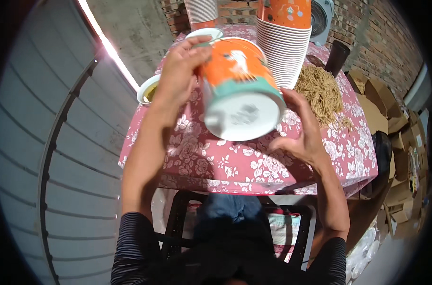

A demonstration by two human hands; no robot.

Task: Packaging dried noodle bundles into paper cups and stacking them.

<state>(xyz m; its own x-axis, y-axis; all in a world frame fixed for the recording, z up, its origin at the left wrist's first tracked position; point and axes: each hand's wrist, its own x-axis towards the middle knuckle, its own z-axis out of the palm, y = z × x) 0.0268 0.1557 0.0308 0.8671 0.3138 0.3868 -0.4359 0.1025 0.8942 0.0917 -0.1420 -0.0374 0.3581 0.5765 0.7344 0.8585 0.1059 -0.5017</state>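
While the paper bucket (242, 88) tilts above the table (187, 159), the left hand (181, 69), fingers closed on the bucket's side, should grip steadily, and the right hand (305, 135), spread open, empty by the base, should support lightly.

With my left hand (180, 71) I grip an orange and green tub (242, 90) near its rim, tipped so its white base faces me above the pink flowered tabletop (225, 166). My right hand (303, 135) is spread beside the base; I can't tell whether it touches. A tall stack of tubs (283, 54) stands toward the far edge, brown noodles (320, 95) heaped beside it toward the right edge. At the left edge sits a white bowl (142, 94).
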